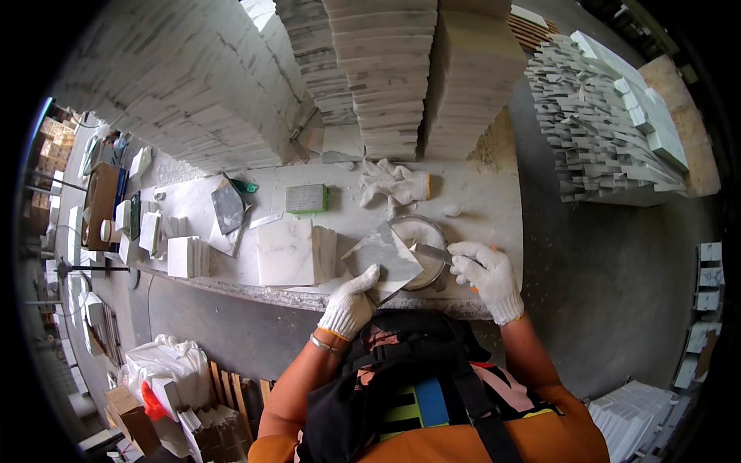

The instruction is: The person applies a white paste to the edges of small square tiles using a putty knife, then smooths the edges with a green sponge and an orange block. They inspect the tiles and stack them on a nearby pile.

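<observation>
My left hand (349, 305), in a white knit glove, grips a grey-and-white marble tile (384, 255) by its near edge, thumb on top. The tile is turned cornerwise and covers part of a round bowl (441, 234) with pale material inside. My right hand (488, 279), gloved likewise, is closed round the handle of a putty knife (434, 252). Its blade points left over the bowl, close to the tile's right corner; whether they touch I cannot tell. Left of the tile stands a stack of white marble tiles (285, 253).
On the stone-topped bench (482, 197) lie a spare glove (392, 185), a green-edged grey block (306, 198) and a dark grey tile (228, 207). Tall marble stacks (378, 69) rise behind. More tiles (185, 256) stand at left, and a heaped slab pile (594, 123) is at far right.
</observation>
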Action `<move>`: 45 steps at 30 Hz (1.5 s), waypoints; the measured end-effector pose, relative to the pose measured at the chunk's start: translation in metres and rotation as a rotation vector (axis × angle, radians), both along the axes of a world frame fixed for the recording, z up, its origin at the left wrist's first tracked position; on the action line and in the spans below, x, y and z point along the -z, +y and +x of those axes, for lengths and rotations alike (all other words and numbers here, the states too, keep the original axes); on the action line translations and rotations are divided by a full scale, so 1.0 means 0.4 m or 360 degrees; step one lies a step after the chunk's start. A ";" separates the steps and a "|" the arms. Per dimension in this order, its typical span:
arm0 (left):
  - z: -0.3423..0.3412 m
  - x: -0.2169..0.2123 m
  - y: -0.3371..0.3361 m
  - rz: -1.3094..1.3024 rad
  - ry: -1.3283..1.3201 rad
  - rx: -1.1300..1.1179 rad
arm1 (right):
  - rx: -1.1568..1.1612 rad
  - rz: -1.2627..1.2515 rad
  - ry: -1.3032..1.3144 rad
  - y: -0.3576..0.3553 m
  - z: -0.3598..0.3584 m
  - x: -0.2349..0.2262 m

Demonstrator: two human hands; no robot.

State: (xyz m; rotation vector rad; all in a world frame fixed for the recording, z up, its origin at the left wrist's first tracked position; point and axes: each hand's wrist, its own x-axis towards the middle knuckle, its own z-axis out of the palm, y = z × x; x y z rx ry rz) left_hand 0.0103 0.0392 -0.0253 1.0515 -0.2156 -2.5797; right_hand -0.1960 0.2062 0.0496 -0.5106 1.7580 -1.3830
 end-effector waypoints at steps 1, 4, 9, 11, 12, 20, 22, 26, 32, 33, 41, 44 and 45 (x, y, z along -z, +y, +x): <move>0.000 -0.010 0.001 -0.0018 0.0015 0.0005 | -0.0014 -0.0004 0.0013 0.000 0.001 0.003; 0.003 -0.001 0.001 -0.0001 0.0010 0.0008 | -0.0064 0.0006 0.0129 -0.004 0.004 -0.007; 0.004 -0.003 0.000 0.0003 0.0016 0.0011 | -0.0032 -0.0080 0.0330 -0.002 0.016 0.021; 0.003 -0.005 0.001 -0.0017 0.0023 0.0016 | -0.0070 -0.0096 0.0532 -0.001 0.014 0.024; 0.002 -0.007 0.001 -0.0028 0.0030 0.0021 | -0.0096 -0.0113 0.0676 0.000 0.013 0.025; 0.003 -0.017 0.001 -0.0022 0.0025 0.0051 | 0.0002 -0.0163 0.0572 0.002 0.012 0.030; 0.005 -0.015 0.000 0.0006 0.0004 0.0055 | 0.0069 -0.0130 0.0245 0.000 0.017 0.015; 0.007 -0.009 0.001 0.0009 0.0006 0.0057 | -0.0002 -0.0094 0.0169 -0.001 0.017 0.003; 0.000 -0.035 0.006 -0.0083 0.0008 0.0075 | 0.0019 -0.0060 0.0203 -0.004 0.022 0.020; 0.003 -0.030 0.006 -0.0075 -0.0005 0.0078 | 0.0026 -0.0055 0.0212 -0.006 0.022 0.019; 0.002 -0.033 0.009 -0.0122 -0.0038 0.0050 | 0.0124 -0.0016 0.0055 -0.004 0.004 0.020; 0.001 -0.033 0.008 -0.0074 -0.0044 0.0045 | 0.0092 0.0042 0.0234 -0.002 -0.010 0.038; 0.000 -0.032 0.008 -0.0072 -0.0044 0.0050 | 0.0053 0.0085 0.0365 0.000 -0.019 0.065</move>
